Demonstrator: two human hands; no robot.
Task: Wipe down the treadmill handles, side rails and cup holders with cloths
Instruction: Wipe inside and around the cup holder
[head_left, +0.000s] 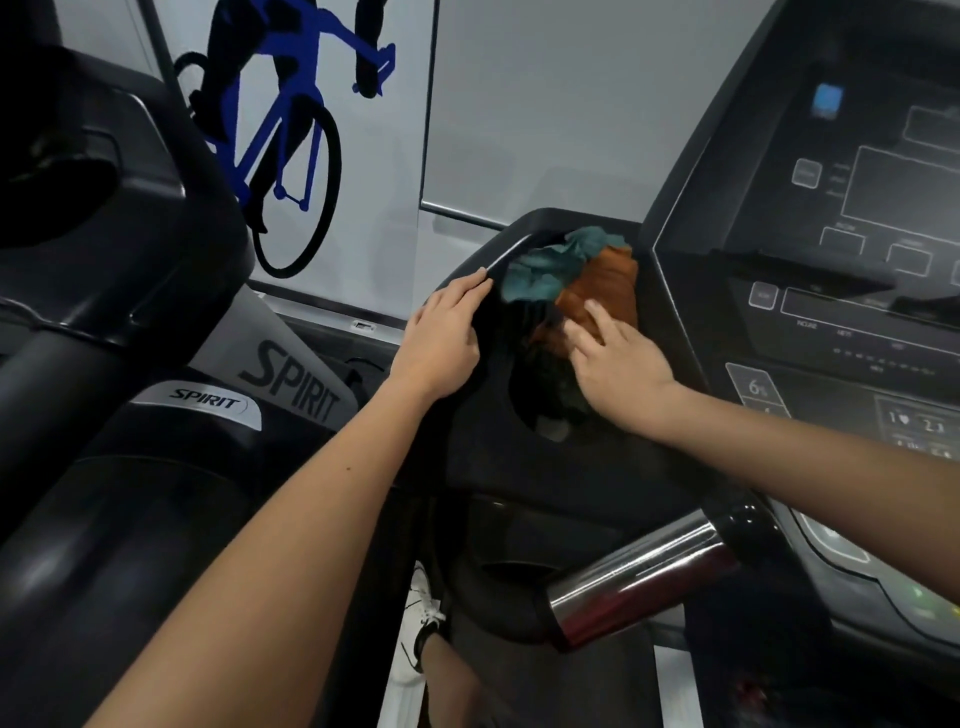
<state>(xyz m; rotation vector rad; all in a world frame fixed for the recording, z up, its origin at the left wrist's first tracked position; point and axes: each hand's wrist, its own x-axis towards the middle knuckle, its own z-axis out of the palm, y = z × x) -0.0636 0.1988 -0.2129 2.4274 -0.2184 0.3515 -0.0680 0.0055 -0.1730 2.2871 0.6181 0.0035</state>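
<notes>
- Console (right of frame): its keypad lies just beside the wiping hand, so a wide stroke could press a button.
- Cup holder, centre: deep and dark; the cloths could drop in and leave its bottom unwiped.
- Orange cloth, touching the teal cloth, is bunched at the holder's far edge; a push may shove both off.
- Right hand: fingers flat, pressing the orange cloth, not clasping it; slippage is likely.
- Left hand: fingers flat along the rim, holding nothing.

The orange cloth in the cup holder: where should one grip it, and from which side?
Probably pinch the orange cloth at its raised folds, coming from above: it lies bunched in the cup holder, with the teal cloth close on its left.
</notes>
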